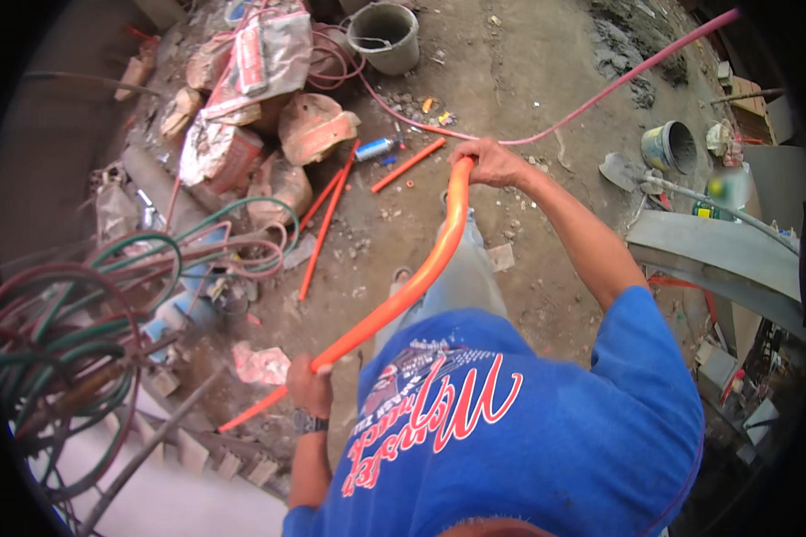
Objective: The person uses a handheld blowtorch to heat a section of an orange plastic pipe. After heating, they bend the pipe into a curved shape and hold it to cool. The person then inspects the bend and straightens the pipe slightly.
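Far left, a tangle of green and red hoses (72,313) lies coiled on the ground, with a grey metal bar (148,452) slanting across the stepped edge near it. Beyond the coil, torn cement sacks (242,80) and broken clay pots (313,125) are heaped at the far left. Loose orange pipe lengths (327,219) lie on the dirt beside the heap, with a small blue canister (374,148) just past them. A grey bucket (383,38) stands at the far centre.

The left hand (309,383) is closed fully around the near part of a long orange pipe (416,277); a wristwatch (308,421) sits on that wrist. The pipe's near end projects down-left past this hand. From there the pipe rises toward the far right in a pronounced bow, crossing in front of the person's grey trousers (461,277) and blue printed shirt (528,421).

The right hand (493,163) is wrapped tight over the far end of the pipe, arm extended. The pipe is held clear of the ground between the two hands.

A pink hose (618,82) runs across the dirt from the centre to the far right. At the right, a shovel (625,170) lies near a paint-stained bucket (670,146), and a grey metal sheet (725,259) lies nearer.
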The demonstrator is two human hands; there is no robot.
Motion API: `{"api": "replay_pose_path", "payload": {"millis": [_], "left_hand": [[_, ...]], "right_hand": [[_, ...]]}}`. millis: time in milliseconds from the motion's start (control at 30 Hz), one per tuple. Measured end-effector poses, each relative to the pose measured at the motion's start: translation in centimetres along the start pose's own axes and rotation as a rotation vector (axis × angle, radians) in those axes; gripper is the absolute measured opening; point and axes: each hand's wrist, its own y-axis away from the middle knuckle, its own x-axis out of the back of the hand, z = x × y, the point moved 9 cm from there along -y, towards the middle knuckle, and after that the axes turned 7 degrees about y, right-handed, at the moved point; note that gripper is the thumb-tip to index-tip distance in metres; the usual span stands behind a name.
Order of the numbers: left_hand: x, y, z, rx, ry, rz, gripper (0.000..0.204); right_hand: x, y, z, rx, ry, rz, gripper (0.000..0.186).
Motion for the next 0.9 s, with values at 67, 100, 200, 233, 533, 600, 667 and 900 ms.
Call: {"api": "replay_pose_path", "payload": {"millis": [67, 100, 200, 233, 533, 600, 667, 900], "left_hand": [[-0.9, 0.4, 1.7, -0.021, -0.008, -0.068, 0.075], [-1.0, 0.5, 2.9, -0.026, -0.015, -0.092, 0.072], [-1.5, 0.7, 6.2, -0.018, -0.047, -0.139, 0.061], [-2.0, 0.7, 7.2, -0.009, -0.057, -0.151, 0.058], [-7.5, -0.4, 14.4, 0.153, -0.236, -0.307, 0.047], [-8.2, -0.2, 15.8, 0.158, -0.31, -0.316, 0.048], [-9.0, -0.2, 17.3, 0.172, -0.367, -0.327, 0.049], [-6.7, -1.4, 22.4, 0.183, -0.476, -0.27, 0.032]], "right_hand": [[0.2, 0.7, 0.2, 0.103, 0.034, 0.055, 0.031], [0.4, 1.0, 0.4, 0.14, 0.059, 0.054, 0.033], [1.2, 1.5, 1.0, 0.284, 0.193, 0.067, 0.039], [1.5, 1.7, 0.9, 0.345, 0.28, 0.074, 0.043], [2.9, 1.6, 15.1, -0.368, 0.004, -0.044, 0.054], [0.1, 4.0, 17.2, -0.848, -0.7, -0.062, 0.056], [-2.3, 4.9, 17.0, -0.93, -0.474, -0.202, 0.058], [-6.7, 4.5, 18.1, -0.678, 0.132, -0.002, 0.037]]}}
